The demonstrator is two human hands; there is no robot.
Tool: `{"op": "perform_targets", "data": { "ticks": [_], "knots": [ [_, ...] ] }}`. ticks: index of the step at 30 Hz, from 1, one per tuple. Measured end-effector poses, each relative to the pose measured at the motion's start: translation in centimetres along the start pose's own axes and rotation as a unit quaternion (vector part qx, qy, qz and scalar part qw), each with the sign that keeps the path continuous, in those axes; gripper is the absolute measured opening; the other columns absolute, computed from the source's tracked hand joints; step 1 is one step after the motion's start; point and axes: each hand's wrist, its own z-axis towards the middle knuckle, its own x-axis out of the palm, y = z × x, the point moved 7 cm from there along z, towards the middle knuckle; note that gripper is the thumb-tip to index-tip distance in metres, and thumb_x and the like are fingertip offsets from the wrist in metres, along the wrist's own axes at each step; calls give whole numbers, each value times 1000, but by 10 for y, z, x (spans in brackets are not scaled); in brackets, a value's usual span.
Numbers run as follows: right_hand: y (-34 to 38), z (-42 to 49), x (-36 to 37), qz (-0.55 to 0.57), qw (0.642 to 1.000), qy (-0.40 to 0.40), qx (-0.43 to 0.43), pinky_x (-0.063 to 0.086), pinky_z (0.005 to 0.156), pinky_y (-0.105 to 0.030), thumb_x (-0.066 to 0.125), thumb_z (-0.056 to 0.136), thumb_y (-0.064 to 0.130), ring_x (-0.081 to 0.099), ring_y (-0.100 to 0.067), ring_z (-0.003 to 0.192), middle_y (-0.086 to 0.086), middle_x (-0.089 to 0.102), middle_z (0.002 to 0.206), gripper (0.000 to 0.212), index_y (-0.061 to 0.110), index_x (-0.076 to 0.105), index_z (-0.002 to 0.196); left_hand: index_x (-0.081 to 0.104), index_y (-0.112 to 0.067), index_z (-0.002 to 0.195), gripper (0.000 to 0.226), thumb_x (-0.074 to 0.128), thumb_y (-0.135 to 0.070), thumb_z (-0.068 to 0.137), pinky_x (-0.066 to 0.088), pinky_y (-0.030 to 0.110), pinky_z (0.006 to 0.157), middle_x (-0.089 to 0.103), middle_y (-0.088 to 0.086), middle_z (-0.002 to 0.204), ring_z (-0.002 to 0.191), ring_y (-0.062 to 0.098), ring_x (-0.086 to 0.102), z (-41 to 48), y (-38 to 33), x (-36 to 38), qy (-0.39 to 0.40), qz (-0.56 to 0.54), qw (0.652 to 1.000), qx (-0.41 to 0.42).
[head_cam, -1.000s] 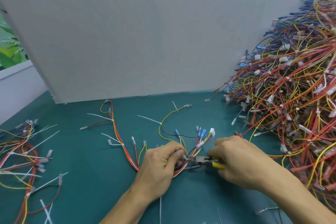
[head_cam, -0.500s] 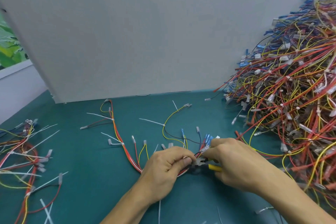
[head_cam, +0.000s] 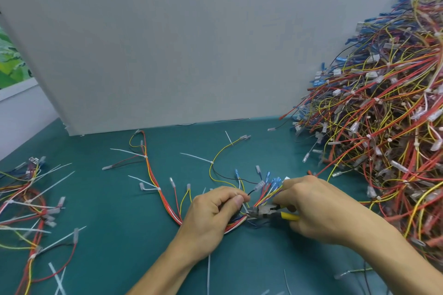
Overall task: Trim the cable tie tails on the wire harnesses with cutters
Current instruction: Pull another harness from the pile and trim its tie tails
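A wire harness (head_cam: 153, 182) of red, yellow and white wires lies on the green mat, with white cable tie tails sticking out along it. My left hand (head_cam: 211, 213) pinches the bundle near its blue-terminal end (head_cam: 273, 182). Yellow-handled cutters (head_cam: 266, 212) are gripped in my right hand (head_cam: 314, 206), their metal jaws against the bundle just right of my left fingers. Whether a tie tail sits between the jaws is hidden.
A tall heap of harnesses (head_cam: 383, 112) fills the right side. More harnesses with long tie tails (head_cam: 31, 203) lie at the left. Loose cut tails (head_cam: 208, 273) lie on the mat (head_cam: 115, 235) near the front. A grey board (head_cam: 191, 43) stands behind.
Both hands have shifted slightly back and right with the bundle. The cutter jaws show more plainly between the hands. The blue terminals have fanned upward.
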Motion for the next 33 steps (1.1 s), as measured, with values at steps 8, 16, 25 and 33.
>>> {"op": "perform_targets", "data": {
  "ticks": [8,16,25,33],
  "knots": [
    [0,2,1,-29,1000,-2,-2,49,75,-34,50,80,27,54,-21,92,7,54,97,31,26,61,109,73,-24,87,21,57,-14,95,45,19,71,68,-11,85,73,3,56,-1,2,0,1,-13,1000,-7],
    [1,2,2,-31,999,-2,-10,48,74,-33,50,81,25,53,-21,93,7,55,97,24,24,60,102,73,-24,87,21,57,-13,95,44,19,69,67,-9,83,70,5,55,0,2,1,4,-18,1000,-9],
    [0,4,6,-27,999,-9,-19,45,71,-32,51,81,24,53,-21,92,9,46,89,24,27,60,103,73,-27,87,18,55,-28,89,46,28,71,67,-1,84,76,18,58,0,2,2,6,-23,1000,-8],
    [0,3,13,-32,999,19,-18,46,69,-36,49,77,23,52,-26,84,1,55,86,8,21,41,76,73,-27,87,20,57,-16,94,47,27,75,68,-5,86,75,9,59,0,1,0,5,-11,1000,-4]
  ]
}}
